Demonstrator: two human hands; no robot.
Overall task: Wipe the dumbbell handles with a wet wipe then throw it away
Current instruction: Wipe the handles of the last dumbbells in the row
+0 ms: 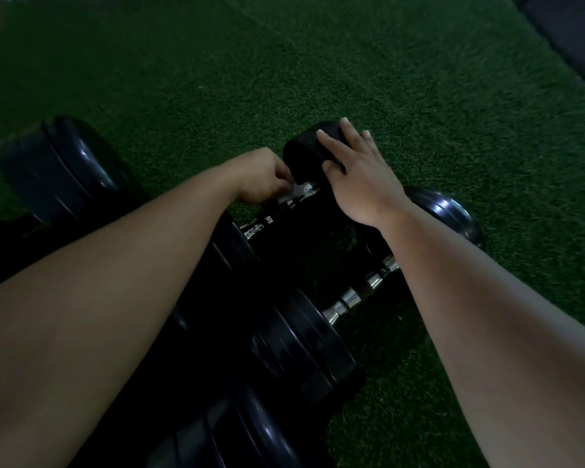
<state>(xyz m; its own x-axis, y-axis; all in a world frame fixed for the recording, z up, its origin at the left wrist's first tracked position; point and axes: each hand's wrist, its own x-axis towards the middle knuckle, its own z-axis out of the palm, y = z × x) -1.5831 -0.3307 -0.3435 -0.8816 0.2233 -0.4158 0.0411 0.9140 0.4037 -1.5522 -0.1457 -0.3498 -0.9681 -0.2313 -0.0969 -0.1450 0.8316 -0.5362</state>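
Green turf (385,79) covers the floor, and the light is dim.

On it lies a black dumbbell (304,146) with a shiny handle (260,221). A small pale bit on that handle, right under your fingers, looks like the wet wipe (299,190). It is too dark to see it well.

Your left hand (264,175) sits on the handle, close to the far round end. Its fingers are curled in tight and pinch the pale bit against the bar. Your left wrist is bent a little, and your bare arm reaches in long from the bottom left.

Your right hand (358,177) lies just past that grip, on top of the far round end. Its fingers are straight and spread out, and they press down flat on the black end. They hold nothing. Your right arm comes in from the bottom right.

Just behind the grip, closer to you, a second dumbbell (362,288) lies under your right arm. Its shiny bar shows between the two arms.

Off to the left of the grip sits a big dumbbell (61,167). Far beyond your hands, in the top right corner, is a dark mat (568,28).
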